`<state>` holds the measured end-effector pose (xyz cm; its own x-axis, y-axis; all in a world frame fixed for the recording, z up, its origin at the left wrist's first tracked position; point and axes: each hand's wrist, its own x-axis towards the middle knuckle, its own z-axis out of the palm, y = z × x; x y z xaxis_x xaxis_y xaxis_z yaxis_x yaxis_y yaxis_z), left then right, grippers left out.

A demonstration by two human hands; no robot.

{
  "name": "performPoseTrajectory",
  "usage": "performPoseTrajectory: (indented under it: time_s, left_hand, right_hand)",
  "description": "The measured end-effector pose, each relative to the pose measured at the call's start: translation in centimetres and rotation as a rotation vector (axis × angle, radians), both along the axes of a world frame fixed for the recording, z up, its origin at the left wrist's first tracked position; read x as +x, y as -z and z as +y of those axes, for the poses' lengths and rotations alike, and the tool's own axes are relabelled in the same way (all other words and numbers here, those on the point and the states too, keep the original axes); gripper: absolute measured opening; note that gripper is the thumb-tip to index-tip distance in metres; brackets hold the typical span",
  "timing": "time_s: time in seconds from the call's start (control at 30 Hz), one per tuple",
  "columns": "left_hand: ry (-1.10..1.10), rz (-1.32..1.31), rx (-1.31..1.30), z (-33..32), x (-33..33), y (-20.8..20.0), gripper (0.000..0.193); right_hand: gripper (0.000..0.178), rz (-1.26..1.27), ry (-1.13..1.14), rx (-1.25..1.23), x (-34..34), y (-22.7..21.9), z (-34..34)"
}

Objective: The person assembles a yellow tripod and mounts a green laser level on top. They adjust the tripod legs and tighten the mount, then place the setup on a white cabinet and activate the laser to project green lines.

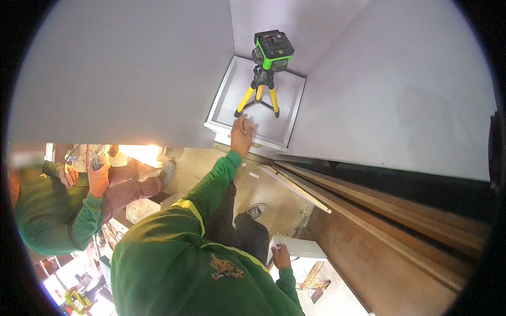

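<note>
A green-and-black laser level (274, 48) stands upright on a small tripod (259, 94) with yellow legs and black feet. The tripod rests inside a shallow white drawer (225, 87) with raised edges, set between grey panels. My left hand (242, 138) reaches over the drawer's near edge, fingers extended and loosely bent, close to the tripod's left foot. Whether the fingertips touch that foot is hard to tell. Lower down, my right hand (281, 256) is closed over the edge of a white panel (301, 248); its fingers are partly hidden.
Tall grey panels (126, 68) flank the drawer. Long brown boards (390, 231) lie along the right. At left another person in a green hood (50, 216) holds a small dark tool (98, 161). Wires and wood pieces (314, 282) lie beyond the white panel.
</note>
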<state>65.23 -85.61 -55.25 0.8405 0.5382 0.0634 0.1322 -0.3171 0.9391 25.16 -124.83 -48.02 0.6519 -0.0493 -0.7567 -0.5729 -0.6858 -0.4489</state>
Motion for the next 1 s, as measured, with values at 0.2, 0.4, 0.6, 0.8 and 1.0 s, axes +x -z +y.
performPoseTrajectory:
  time_s: [0.2, 0.4, 0.6, 0.8, 1.0]
  left_hand:
    - [0.060, -0.259, 0.204, 4.2, 3.0, -16.5, 0.064]
    - [0.283, -0.383, 0.551, 7.5, 7.8, -27.9, 0.085]
    - [0.529, -0.098, 0.657, 12.6, 13.2, -27.9, 0.092]
    - [0.641, -0.188, 0.671, 12.4, 14.2, -27.3, 0.094]
    - [0.767, -0.118, 0.684, 11.4, 19.4, -26.8, 0.096]
  right_hand:
    - [0.048, -0.130, -0.104, -0.013, -0.1, 2.4, -2.3]
    - [0.045, -0.189, -0.133, -0.026, 1.4, 4.8, -2.3]
    - [0.046, -0.148, -0.096, -0.031, 0.8, 5.7, -2.7]
    - [0.045, -0.155, 0.038, -0.027, -1.4, 8.0, -4.8]
    - [0.045, -0.120, 0.314, 0.077, -5.7, 14.4, -7.6]
